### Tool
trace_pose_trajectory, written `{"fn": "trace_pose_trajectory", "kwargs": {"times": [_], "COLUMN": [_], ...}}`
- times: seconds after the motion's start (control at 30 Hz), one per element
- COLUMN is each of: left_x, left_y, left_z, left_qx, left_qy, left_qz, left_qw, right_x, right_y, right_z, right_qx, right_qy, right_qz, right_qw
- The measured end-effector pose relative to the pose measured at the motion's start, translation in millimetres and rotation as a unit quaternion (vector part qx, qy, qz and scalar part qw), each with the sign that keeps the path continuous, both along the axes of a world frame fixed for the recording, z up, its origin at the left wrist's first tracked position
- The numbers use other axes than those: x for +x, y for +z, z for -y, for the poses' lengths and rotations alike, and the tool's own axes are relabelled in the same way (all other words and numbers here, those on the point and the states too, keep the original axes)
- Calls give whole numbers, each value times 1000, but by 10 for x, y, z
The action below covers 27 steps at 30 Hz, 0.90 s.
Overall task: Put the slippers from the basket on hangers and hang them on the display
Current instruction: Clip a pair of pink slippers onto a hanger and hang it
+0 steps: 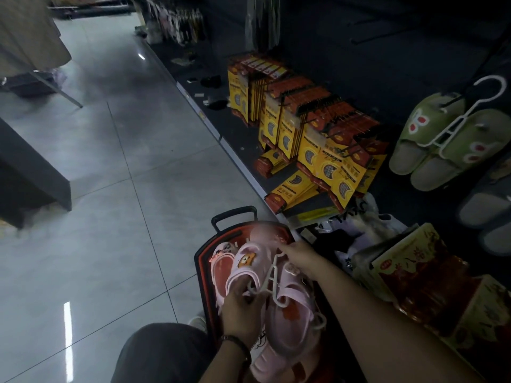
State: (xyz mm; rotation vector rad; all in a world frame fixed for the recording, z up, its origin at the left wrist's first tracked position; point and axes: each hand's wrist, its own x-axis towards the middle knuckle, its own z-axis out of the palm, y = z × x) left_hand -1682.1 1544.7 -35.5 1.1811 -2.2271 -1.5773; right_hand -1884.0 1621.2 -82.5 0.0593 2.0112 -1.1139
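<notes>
A red basket [203,261] with a black handle stands on the floor by the shelf and holds pink slippers. A pink slipper with a bear badge [246,265] and a second pink slipper [293,319] lie on top, with a white hanger [272,277] across them. My left hand [240,310] grips the hanger's lower bar at the bear slipper's heel. My right hand [300,258] pinches the hanger's top end. A pair of green slippers [448,145] hangs on a white hanger from a display peg at the right.
Yellow and red insole packs [309,134] fill the low shelf behind the basket. More packs [420,275] and a plastic bag [359,233] lie to the right. Grey slippers [486,214] hang below the green pair. Tiled floor [110,189] spreads left; my knee [166,352] is beside the basket.
</notes>
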Motion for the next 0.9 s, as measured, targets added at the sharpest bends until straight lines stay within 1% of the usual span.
{"fn": "trace_pose_trajectory", "kwargs": {"times": [0.13,0.2,0.3,0.33,0.43,0.53,0.6,0.7,0.8,0.9], "left_x": [42,27,-87,-133,-203,-232,-215,-140,-53,17], "left_y": [-39,-27,15,44,55,55,70,54,140,272], "left_z": [30,69,138,152,174,163,131,69,-1,-52], "left_qx": [45,88,223,247,268,312,309,263,239,251], "left_qy": [-12,26,129,145,170,213,227,249,257,247], "left_qz": [-5,13,38,50,64,49,39,31,17,-11], "left_qw": [999,996,965,957,946,925,923,932,936,936], "right_x": [-70,-74,-106,-105,-109,-113,-96,-59,-35,-32], "right_y": [22,27,34,58,59,50,55,127,334,629], "right_z": [0,-23,-57,-64,-72,-63,-34,23,76,101], "right_qx": [-54,-65,-64,-62,-46,-23,0,17,-14,-70], "right_qy": [-49,-65,-101,-120,-169,-196,-194,-147,-106,-68], "right_qz": [14,23,27,29,17,-17,-33,-106,-168,-213], "right_qw": [997,995,992,991,984,980,980,983,980,972]}}
